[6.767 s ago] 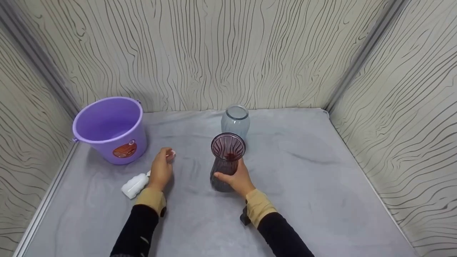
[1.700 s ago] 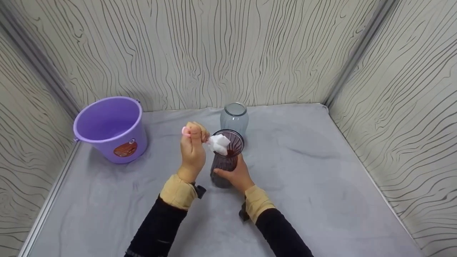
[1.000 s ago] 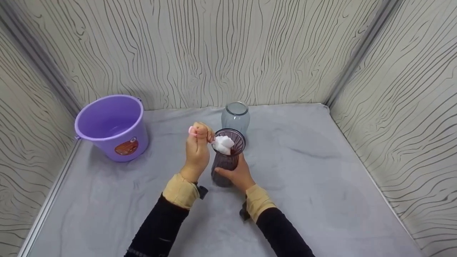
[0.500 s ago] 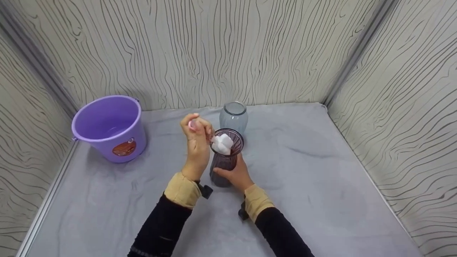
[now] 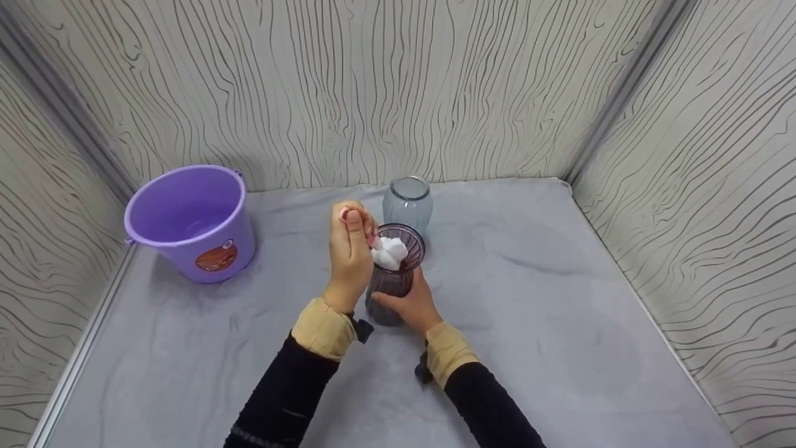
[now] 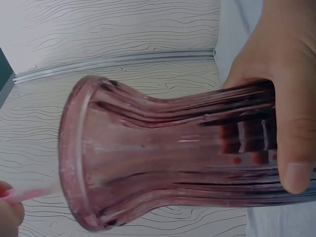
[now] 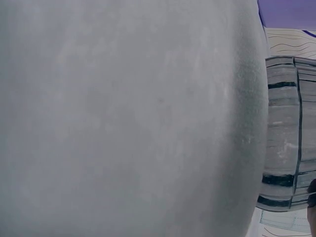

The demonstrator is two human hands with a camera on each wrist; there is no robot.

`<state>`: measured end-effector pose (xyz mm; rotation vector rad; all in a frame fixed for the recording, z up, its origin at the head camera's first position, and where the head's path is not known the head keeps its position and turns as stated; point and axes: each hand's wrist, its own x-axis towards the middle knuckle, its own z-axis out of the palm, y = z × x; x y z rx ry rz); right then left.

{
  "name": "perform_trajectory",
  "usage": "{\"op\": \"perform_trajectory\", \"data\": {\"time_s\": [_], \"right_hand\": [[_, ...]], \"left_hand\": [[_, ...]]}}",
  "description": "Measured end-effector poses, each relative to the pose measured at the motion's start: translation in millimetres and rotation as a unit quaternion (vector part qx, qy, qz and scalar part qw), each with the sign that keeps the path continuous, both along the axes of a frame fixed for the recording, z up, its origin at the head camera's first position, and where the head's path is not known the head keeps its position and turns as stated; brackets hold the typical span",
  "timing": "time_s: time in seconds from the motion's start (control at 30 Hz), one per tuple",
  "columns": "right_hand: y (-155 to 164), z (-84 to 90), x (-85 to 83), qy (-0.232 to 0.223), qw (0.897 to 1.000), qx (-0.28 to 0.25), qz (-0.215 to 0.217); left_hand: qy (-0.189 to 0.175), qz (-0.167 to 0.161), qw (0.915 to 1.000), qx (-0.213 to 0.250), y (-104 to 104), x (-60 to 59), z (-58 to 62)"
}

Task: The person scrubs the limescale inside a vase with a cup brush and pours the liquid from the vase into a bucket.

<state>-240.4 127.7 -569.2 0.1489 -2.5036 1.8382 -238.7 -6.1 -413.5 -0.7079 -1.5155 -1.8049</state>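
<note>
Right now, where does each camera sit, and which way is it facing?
Head: above, looking down at the gray table; both sleeves, left hand gripping a brush handle, right hand gripping the purple vase.
Left wrist: beside the purple vase, facing the right hand.
Right wrist: close over gray cloth, vase at the edge.
All share the vase.

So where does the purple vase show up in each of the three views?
Head: the vase stands at centre, right hand round its base, left hand holding a white sponge at its mouth.
Left wrist: the vase fills the frame, lying sideways, rim at left.
Right wrist: only a ribbed strip at the right edge.
Shared landmark: the wavy-lined wall.
</note>
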Motion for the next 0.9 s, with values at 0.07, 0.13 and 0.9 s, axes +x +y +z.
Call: {"op": "perform_trajectory", "data": {"time_s": [0.07, 0.13, 0.9], "right_hand": [[0.1, -0.3, 0.4, 0.0, 1.0, -0.001, -0.001], [0.1, -0.4, 0.5, 0.007, 1.0, -0.004, 0.0], [1.9, -0.6, 0.6, 0.014, 1.0, -0.016, 0.009]], "left_hand": [[-0.01, 0.01, 0.9999, -0.008, 0.8, -1.0, -1.2], [-0.018, 0.012, 0.9997, -0.015, 2.1, -2.0, -2.6], [-0.098, -0.004, 0.967, -0.235, -2.9, -15.6, -14.3]]}}
